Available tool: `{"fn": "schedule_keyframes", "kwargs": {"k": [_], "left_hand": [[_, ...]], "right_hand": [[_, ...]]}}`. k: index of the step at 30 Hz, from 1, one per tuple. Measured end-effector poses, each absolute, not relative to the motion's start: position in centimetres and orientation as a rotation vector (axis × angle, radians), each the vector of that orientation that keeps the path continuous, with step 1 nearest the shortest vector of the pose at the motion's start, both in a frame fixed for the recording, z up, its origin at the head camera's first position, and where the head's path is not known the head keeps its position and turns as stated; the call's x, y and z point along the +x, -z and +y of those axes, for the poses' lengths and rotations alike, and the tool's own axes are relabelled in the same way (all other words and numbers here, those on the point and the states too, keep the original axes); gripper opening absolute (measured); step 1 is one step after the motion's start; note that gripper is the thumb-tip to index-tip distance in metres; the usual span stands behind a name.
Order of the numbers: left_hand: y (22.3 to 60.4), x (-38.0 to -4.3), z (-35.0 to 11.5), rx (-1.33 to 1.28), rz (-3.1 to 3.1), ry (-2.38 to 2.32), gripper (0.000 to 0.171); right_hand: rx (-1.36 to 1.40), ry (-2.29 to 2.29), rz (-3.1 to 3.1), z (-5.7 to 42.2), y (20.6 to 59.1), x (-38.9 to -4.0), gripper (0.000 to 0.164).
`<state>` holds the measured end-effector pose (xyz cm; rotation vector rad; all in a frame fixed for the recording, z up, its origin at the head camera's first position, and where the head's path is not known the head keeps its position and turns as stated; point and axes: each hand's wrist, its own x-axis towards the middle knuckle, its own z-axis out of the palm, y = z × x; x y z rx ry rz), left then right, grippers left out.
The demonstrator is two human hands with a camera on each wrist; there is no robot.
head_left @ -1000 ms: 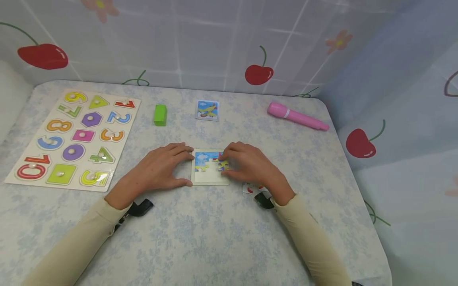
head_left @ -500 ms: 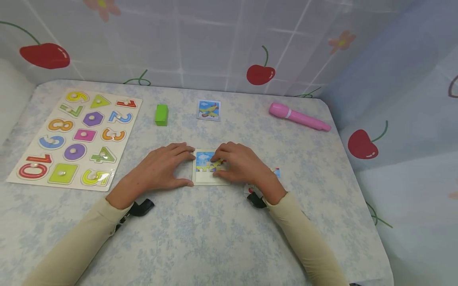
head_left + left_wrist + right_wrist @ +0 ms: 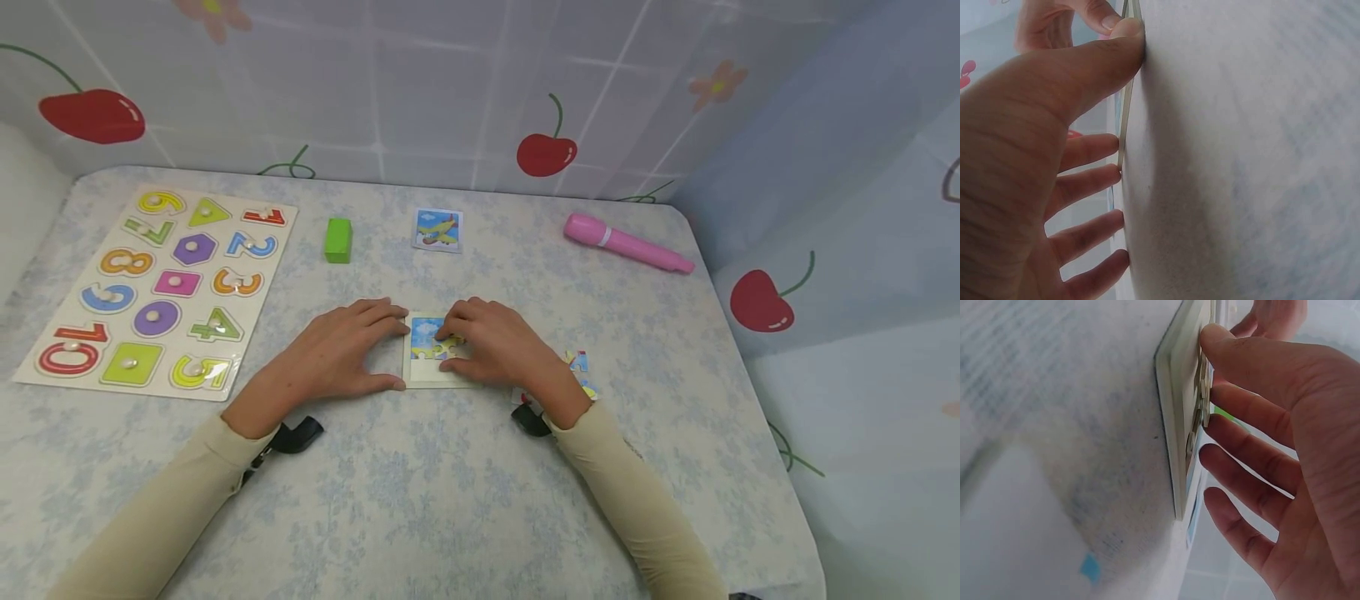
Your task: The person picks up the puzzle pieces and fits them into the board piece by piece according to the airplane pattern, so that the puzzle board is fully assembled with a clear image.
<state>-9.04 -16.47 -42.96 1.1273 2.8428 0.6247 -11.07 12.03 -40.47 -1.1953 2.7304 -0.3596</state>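
Note:
A small cream puzzle tray (image 3: 427,377) lies flat in the middle of the table, with sky-blue and yellow pieces fitted along its upper part. My left hand (image 3: 330,354) rests at its left side, thumb and spread fingertips touching the edge, as the left wrist view shows along the tray's rim (image 3: 1126,112). Above the tray, my right hand (image 3: 498,342) pinches a yellow and blue puzzle piece (image 3: 452,342) between thumb and fingers, low against the fitted ones. From the right wrist, that piece (image 3: 1205,403) appears slightly raised; the hand partly covers the tray's right side.
Loose puzzle pieces (image 3: 579,362) lie beneath and beside the right wrist. Behind the tray are an airplane picture card (image 3: 438,230) and a green block (image 3: 338,241). A pink microphone-shaped stick (image 3: 628,243) lies at back right, a number-and-shape board (image 3: 202,283) at left.
My right hand has moved left over the tray, bringing the puzzle piece from the right edge to beside the fitted pieces. More loose pieces show by the right wrist. The left hand has stayed put.

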Motion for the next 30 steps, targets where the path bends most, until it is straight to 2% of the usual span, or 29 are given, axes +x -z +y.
{"fn": "schedule_keyframes", "kwargs": {"k": [8, 16, 30], "left_hand": [[42.98, -9.01, -16.48, 1.122, 2.845, -0.625, 0.074], [42.86, -9.01, -16.42, 1.118, 2.839, -0.622, 0.075], [42.75, -9.03, -16.38, 1.117, 2.834, -0.62, 0.075]], "right_hand": [[-1.199, 0.378, 2.72, 11.8, 40.45, -10.99, 0.037], [-1.184, 0.402, 2.716, 11.84, 40.61, -11.02, 0.031], [-1.169, 0.424, 2.699, 12.11, 40.38, -11.13, 0.034]]}}
